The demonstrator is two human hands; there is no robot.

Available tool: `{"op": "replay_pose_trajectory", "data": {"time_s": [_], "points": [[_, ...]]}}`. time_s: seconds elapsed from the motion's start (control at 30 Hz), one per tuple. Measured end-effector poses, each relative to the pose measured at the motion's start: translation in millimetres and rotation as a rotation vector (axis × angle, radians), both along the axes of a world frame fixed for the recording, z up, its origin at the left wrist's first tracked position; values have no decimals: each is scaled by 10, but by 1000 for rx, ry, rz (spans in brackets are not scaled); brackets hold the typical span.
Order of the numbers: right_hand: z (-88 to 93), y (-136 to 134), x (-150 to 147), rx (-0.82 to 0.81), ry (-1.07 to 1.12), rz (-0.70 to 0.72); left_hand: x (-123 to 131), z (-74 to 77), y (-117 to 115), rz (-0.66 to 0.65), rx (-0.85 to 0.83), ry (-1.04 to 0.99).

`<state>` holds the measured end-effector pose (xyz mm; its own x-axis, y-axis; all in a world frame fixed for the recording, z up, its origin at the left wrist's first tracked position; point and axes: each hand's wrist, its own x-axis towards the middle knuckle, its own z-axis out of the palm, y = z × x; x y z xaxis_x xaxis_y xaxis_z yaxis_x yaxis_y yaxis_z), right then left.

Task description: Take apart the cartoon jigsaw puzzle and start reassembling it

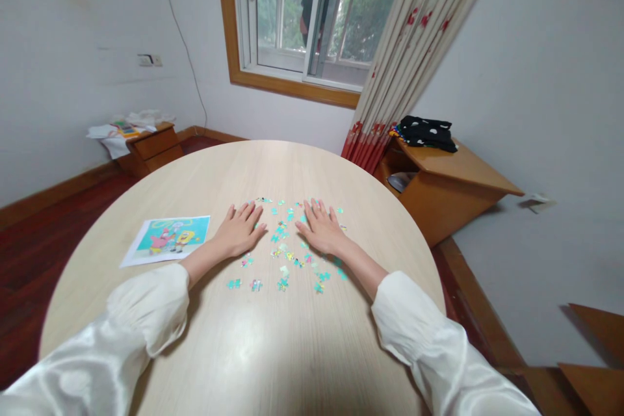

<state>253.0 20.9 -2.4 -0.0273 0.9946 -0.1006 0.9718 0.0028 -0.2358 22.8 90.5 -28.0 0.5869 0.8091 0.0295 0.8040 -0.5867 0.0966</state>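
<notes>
My left hand (240,230) lies palm down on the round table (273,351), fingers spread, at the left side of the scattered jigsaw pieces (280,233). Palm down among the pieces on the right is my right hand (322,229), its fingers also apart. Neither hand grips anything; whatever lies under the palms is hidden. The loose pieces are mostly turquoise, some with yellow, pink or white. Several sit nearer to me, such as a turquoise piece (234,284) and a mixed-colour one (256,285). Left of my left wrist rests a printed cartoon picture (175,237) on white paper.
A small wooden cabinet (155,146) with papers on it stands behind the table at the left. At the right, a wooden cabinet (453,175) bears a folded black cloth (428,134). Behind are a curtain (414,32) and a window, with a person partly visible outside.
</notes>
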Motion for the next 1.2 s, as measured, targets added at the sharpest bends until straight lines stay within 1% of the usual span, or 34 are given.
{"op": "replay_pose_trajectory", "data": {"time_s": [0.07, 0.17, 0.23, 0.33, 0.47, 0.57, 0.7, 0.83, 0.93, 1.03, 1.1, 1.2], "points": [[-5, 144, 40, 43, -28, -35, 67, 18, 67, -7, 23, -11], [-112, 317, 109, -14, -52, -90, 165, -10, 151, -10, 29, -18], [-196, 375, 154, -30, -53, -104, 185, -42, 197, 2, 20, -15], [-238, 401, 202, -18, -47, -94, 157, -50, 263, -9, 22, 2], [-159, 403, 205, -80, 21, -112, 155, 31, 304, -32, 81, -16], [-138, 390, 170, -63, 26, -106, 234, 75, 265, -44, 101, -47], [-199, 366, 135, -33, -37, -66, 341, 21, 190, -81, 56, -20], [-215, 371, 181, -48, 8, -70, 347, -27, 190, -87, 29, -9], [-170, 408, 254, -30, 131, -82, 313, 18, 238, -122, 48, -66], [-61, 491, 334, 65, 235, -113, 287, 128, 340, -133, 56, -166], [69, 564, 381, 132, 255, -148, 285, 234, 436, -86, 61, -220], [339, 626, 421, 241, 230, -184, 297, 425, 530, 35, 68, -307]]}}
